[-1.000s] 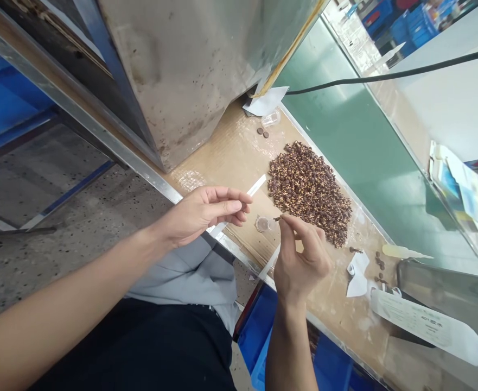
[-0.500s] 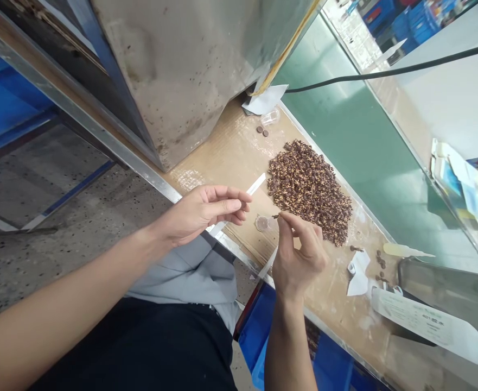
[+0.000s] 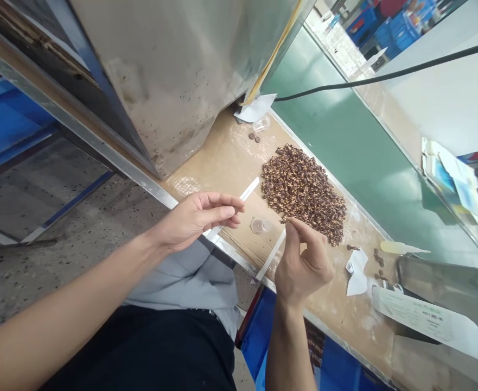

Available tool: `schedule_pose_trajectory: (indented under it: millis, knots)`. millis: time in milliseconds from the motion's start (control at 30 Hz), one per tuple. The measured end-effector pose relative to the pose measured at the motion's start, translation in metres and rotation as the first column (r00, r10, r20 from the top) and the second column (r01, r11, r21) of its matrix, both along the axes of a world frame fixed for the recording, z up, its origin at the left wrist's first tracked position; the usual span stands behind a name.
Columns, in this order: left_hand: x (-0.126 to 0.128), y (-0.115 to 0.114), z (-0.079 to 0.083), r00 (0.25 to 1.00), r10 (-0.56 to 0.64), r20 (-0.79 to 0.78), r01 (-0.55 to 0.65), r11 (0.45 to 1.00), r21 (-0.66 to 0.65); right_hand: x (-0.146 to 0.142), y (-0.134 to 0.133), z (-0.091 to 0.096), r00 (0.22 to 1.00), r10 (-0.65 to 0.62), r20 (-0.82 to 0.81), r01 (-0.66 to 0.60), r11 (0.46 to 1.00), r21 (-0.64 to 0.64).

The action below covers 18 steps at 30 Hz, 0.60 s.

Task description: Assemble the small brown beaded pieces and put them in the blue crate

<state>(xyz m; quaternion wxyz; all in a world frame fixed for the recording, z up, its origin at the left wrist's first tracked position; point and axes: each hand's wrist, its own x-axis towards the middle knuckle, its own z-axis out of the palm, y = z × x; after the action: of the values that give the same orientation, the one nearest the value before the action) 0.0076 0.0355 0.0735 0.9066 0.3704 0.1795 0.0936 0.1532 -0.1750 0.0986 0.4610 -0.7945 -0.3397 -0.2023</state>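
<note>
My right hand (image 3: 304,260) pinches a tiny brown part (image 3: 286,220) between thumb and forefinger, at the near edge of the pile. Its details are too small to make out. My left hand (image 3: 210,214) hovers to the left, palm turned inward, with its fingers loosely stretched and nothing visible in them. Between the hands, a small clear round dish (image 3: 260,225) stands on the cardboard-covered bench (image 3: 218,157). Just beyond lies a large heap of small dark brown parts (image 3: 304,190) with brassy metal pins.
Two brown discs (image 3: 254,138) lie near a clear plastic cup (image 3: 262,124). To the right are crumpled white paper (image 3: 357,271), a yellowish tapered tube (image 3: 401,247) and a large white bottle (image 3: 429,323) on its side. A metal housing (image 3: 169,81) rises at left; blue bins (image 3: 259,326) sit below.
My right hand has shifted slightly right and down, away from the clear dish, still pinching the brown part. My left hand has barely moved. The whole view has tilted slightly.
</note>
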Motion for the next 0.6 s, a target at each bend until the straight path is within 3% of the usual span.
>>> schedule_pose_trajectory:
  millis: [133,267,600]
  knots:
    - [-0.002,-0.008,0.01,0.999,-0.051,0.02,0.053,0.992,-0.115,-0.011,-0.002,0.017,0.995,-0.022,-0.095,0.033,0.991,0.126]
    - [-0.002,-0.023,0.018,0.995,-0.075,0.069,0.09,0.961,-0.262,-0.029,-0.003,0.035,0.977,0.045,-0.21,-0.011,0.987,0.161]
    - [-0.001,-0.042,0.022,0.994,-0.106,0.028,0.11,0.945,-0.308,-0.056,-0.002,0.04,0.878,0.205,-0.432,-0.1,0.962,0.252]
